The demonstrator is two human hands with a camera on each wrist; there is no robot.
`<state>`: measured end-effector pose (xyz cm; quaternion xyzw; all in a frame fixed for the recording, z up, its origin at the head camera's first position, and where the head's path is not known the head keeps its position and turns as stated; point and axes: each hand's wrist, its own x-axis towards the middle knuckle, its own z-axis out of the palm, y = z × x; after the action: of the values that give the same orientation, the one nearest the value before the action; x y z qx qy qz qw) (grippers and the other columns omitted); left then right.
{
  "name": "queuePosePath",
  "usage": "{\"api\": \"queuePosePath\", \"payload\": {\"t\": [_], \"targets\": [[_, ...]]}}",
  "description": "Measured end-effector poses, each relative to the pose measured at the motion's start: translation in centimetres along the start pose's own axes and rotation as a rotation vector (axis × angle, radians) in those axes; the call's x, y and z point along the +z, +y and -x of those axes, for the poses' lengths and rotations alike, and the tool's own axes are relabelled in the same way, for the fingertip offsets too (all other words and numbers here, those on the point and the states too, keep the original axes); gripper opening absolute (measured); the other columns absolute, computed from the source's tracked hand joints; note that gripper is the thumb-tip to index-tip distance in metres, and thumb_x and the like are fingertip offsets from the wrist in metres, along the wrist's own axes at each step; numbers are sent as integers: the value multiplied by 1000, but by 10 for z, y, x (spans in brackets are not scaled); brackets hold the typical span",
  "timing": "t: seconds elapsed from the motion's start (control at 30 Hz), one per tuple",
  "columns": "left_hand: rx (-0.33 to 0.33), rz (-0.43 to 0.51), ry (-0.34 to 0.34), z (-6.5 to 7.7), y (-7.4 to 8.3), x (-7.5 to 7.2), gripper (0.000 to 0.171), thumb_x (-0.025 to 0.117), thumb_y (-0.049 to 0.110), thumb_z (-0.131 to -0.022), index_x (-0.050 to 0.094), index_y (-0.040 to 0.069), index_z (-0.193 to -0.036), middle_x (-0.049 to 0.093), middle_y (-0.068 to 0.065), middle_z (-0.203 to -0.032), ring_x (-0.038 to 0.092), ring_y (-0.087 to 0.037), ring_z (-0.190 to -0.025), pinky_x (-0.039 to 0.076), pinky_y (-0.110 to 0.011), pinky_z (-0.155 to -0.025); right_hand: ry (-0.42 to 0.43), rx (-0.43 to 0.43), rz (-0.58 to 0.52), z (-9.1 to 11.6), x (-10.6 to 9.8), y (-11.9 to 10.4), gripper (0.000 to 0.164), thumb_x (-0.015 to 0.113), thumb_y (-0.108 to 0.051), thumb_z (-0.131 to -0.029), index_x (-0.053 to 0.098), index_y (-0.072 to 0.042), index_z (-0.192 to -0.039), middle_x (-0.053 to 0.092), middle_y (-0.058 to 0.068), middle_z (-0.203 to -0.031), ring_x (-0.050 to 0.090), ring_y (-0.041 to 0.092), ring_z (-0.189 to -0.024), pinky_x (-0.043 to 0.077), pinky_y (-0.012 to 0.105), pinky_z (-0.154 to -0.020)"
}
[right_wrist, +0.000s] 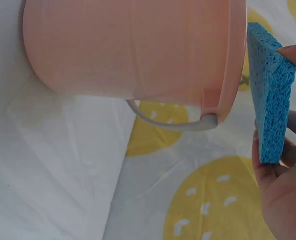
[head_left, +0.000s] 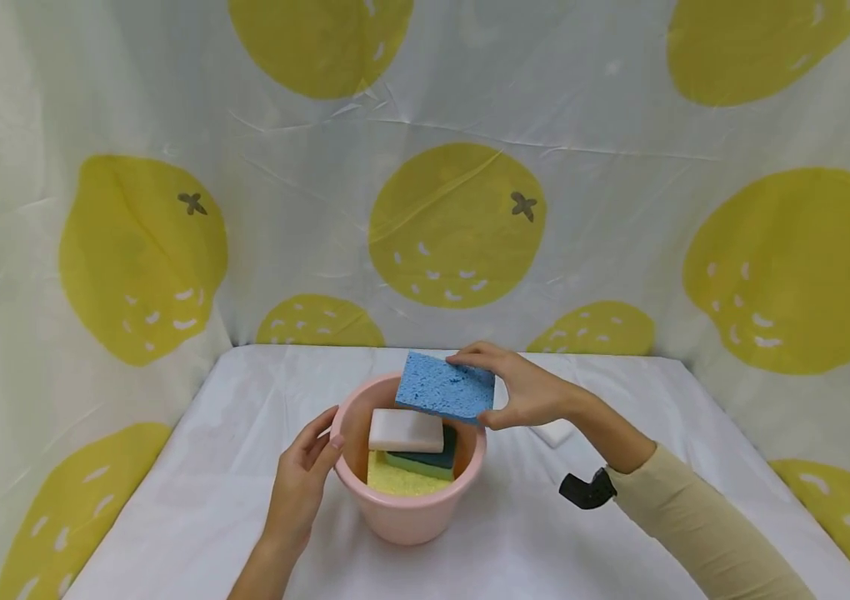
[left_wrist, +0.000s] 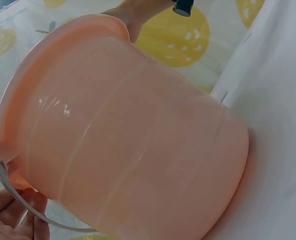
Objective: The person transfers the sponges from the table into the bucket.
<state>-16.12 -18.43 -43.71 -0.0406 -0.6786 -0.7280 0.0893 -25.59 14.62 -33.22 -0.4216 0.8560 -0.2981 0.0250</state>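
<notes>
A pink bucket point(head_left: 406, 521) stands on the white-covered table. My left hand point(head_left: 297, 483) grips its left rim, thumb over the edge; the left wrist view has those fingers point(left_wrist: 35, 205) beside the grey handle point(left_wrist: 48, 220). Over the back right of the opening, my right hand point(head_left: 533, 387) holds a blue sponge point(head_left: 443, 387) by its right end. In the right wrist view the sponge point(right_wrist: 272, 100) is tilted just beyond the rim, pinched between thumb and fingers. Inside the bucket lie a white block-shaped sponge point(head_left: 406, 431), a green sponge with a dark scouring layer point(head_left: 440, 458) and a yellow sponge point(head_left: 398, 479).
A flat white piece point(head_left: 554, 432) lies on the table point(head_left: 582, 550) behind my right forearm, partly hidden by it. A curtain with yellow lemon prints point(head_left: 457, 225) hangs around the table's back and sides. A black strap mount point(head_left: 587, 490) juts from my right wrist.
</notes>
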Motion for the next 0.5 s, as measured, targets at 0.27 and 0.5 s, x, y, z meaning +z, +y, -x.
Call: {"api": "queuePosePath", "payload": {"t": [0.27,0.5], "targets": [[-36,-41,15,2,1,1,51,67,29,-103,55,12,-150,56,-8,-147,56,-24,-132,49,-22,-97,-78,-51,2,-8,13,-18,79,71,-30,-80,50,-14,-154,47,-1,-146,48,22,-130,46,49,-105],[-8,-24,-2,1,0,1,50,66,27,-104,54,11,-150,56,-10,-147,57,-21,-129,50,-24,-98,-134,-108,-41,-14,22,-30,84,72,-26,-81,43,-18,-159,46,-4,-144,48,17,-125,47,42,-102]]}}
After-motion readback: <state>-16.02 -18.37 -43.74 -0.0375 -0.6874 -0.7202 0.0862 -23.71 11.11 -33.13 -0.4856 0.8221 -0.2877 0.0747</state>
